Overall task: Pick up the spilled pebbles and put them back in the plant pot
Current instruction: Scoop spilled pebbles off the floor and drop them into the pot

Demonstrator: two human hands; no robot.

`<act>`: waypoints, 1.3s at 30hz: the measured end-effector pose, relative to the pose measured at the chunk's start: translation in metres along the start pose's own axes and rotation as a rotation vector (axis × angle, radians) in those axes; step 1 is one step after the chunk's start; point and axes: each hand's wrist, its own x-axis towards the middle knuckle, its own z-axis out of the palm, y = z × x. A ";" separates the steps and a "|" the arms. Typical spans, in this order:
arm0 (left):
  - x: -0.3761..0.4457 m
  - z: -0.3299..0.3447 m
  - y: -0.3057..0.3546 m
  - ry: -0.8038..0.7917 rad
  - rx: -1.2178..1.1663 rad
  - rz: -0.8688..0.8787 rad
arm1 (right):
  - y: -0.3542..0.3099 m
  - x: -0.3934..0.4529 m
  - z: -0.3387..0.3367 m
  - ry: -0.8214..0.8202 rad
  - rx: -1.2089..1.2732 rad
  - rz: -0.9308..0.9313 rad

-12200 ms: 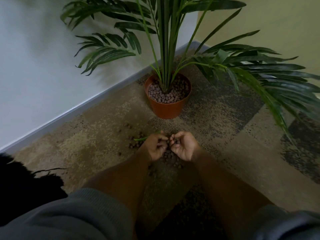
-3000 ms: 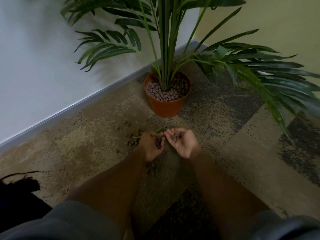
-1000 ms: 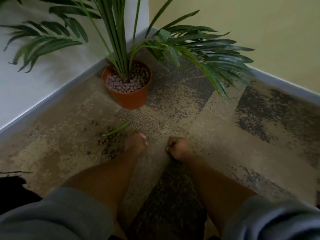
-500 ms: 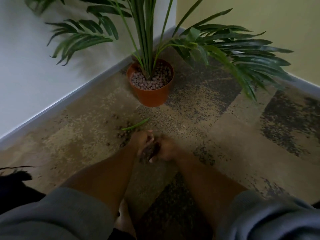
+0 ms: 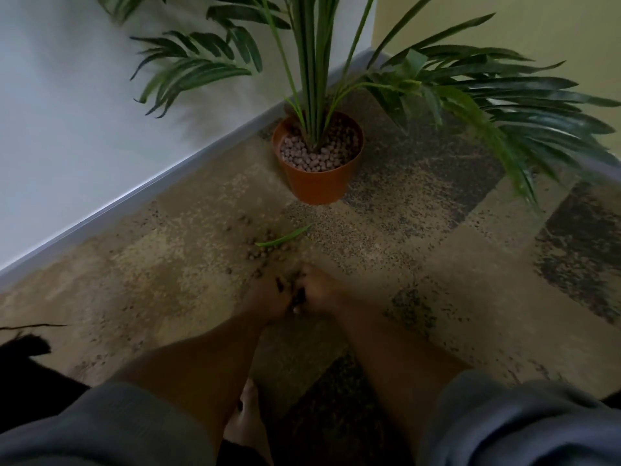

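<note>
Both hands cupped together on the carpet [image 5: 188, 270]

Left hand [image 5: 268, 297] and right hand [image 5: 321, 292] press together around pebbles [image 5: 260, 252] — the trail runs from them toward the upright plant pot [image 5: 319, 183].

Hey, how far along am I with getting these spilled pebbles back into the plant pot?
Partly done, it seems. The plant pot is already filled with pebbles near its rim. In hand: your left hand and right hand are together low on the carpet, gathering a dark cluster between them. Left: loose pebbles still scattered beside a fallen green leaf, plus a few strays nearer the pot.
</note>
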 end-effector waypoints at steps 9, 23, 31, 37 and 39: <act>-0.014 0.005 -0.025 -0.166 0.089 0.178 | -0.013 0.003 -0.014 -0.057 -0.066 0.033; -0.010 0.004 -0.011 -0.127 0.173 0.249 | 0.007 -0.006 -0.033 0.132 0.656 0.399; -0.012 0.008 -0.005 -0.046 0.027 0.110 | 0.025 -0.012 -0.034 0.006 1.632 0.534; 0.008 -0.001 0.018 0.044 -0.696 -0.270 | 0.017 -0.001 -0.045 0.061 1.754 0.465; 0.014 -0.012 0.035 0.047 -1.043 -0.399 | 0.013 0.004 -0.058 0.102 1.850 0.412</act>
